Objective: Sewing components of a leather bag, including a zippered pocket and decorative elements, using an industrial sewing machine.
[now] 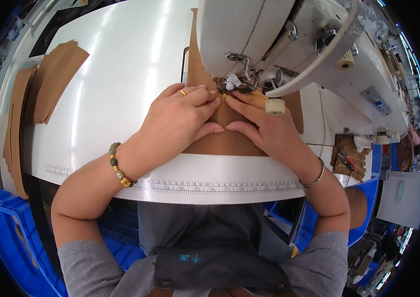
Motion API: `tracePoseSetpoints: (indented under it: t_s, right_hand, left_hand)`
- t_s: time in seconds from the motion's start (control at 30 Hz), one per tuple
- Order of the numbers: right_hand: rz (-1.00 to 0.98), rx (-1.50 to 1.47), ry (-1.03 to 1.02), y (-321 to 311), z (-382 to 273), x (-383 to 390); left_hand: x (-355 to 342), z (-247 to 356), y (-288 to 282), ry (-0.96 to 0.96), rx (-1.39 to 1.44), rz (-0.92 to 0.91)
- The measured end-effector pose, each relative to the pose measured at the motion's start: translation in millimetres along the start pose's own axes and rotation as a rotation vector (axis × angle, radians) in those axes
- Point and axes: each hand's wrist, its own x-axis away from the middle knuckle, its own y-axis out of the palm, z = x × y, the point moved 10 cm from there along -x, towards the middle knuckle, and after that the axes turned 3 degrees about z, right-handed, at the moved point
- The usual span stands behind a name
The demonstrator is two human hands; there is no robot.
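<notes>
A brown sheet of leather-like material (230, 146) lies beneath the head of a white sewing machine (249, 29). From the left, my left hand (183, 113) grips the sheet, its fingers bent near the presser foot (231, 84); a gold ring is on one finger. Opposite it, my right hand (268, 121) holds the same sheet with longer, straighter fingers that run partly behind the machine's parts. The two thumbs almost meet on the sheet. Between the index fingertips shows a small gold-coloured piece (224, 95). The needle tip cannot be made out.
Stacked brown panels (56, 81) rest at the left of the white table (121, 59), with a ruler strip (210, 188) along its front edge. Blue bins (12, 222) stand below. Brown scraps and a small red-handled tool (347, 161) lie right. A white curved guard (326, 64) overhangs my right hand.
</notes>
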Motion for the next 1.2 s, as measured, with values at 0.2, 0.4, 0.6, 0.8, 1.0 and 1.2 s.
tracePoseSetpoints:
  t_s: [0.2, 0.4, 0.6, 0.8, 1.0, 1.2]
  right_hand:
    - [-0.055, -0.624, 0.501, 11, 49, 11]
    - [0.044, -0.439, 0.315, -7, 30, 6]
    - [-0.043, 0.132, -0.005, 6, -11, 13]
    - [0.001, 0.119, 0.002, 5, -6, 9]
    - [0.013, 0.123, 0.004, 5, -2, 7]
    - [0.032, 0.121, 0.019, 6, 2, 6]
  left_hand:
    - [6, 8, -2, 0.012, -0.043, -0.023]
    - [8, 16, -4, 0.023, -0.079, -0.04]
    - [7, 16, -3, 0.015, -0.091, -0.052]
    - [3, 11, -2, 0.014, -0.102, -0.022]
    - [-2, 6, 0, 0.006, -0.109, -0.018]
    - [-5, 4, -2, 0.008, -0.104, -0.002]
